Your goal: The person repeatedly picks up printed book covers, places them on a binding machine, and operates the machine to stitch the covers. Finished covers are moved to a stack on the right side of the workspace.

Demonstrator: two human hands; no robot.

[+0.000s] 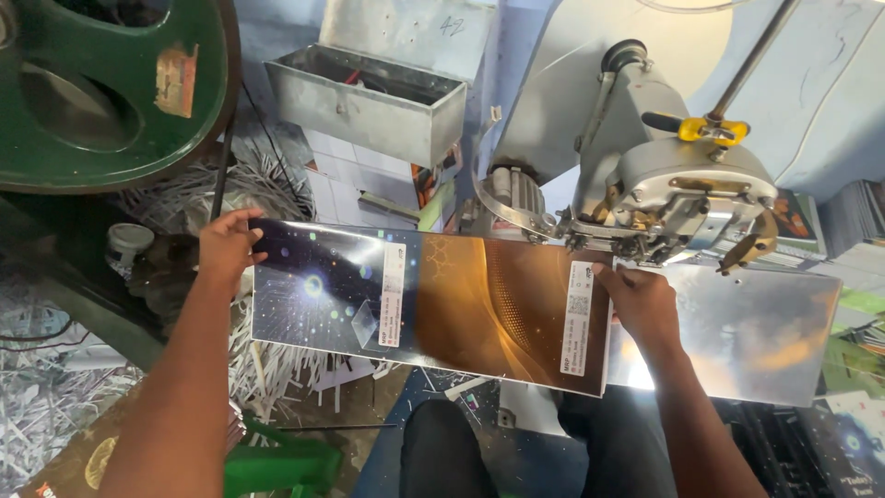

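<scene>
2 white rectangular labels (394, 295) on glossy printed sheet (461, 300); worn orange sticker (176, 80) on green wheel (101, 92).

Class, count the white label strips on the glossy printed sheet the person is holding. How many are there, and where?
2. One white label strip sits near the sheet's middle, between the dark starry panel and the orange panel; the other label strip lies at the orange panel's right edge, beside the right hand. None seem hidden.

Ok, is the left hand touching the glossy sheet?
Touching. The head view shows the left hand gripping the far left corner of the sheet, thumb lying over its edge; no gap shows between them.
</scene>
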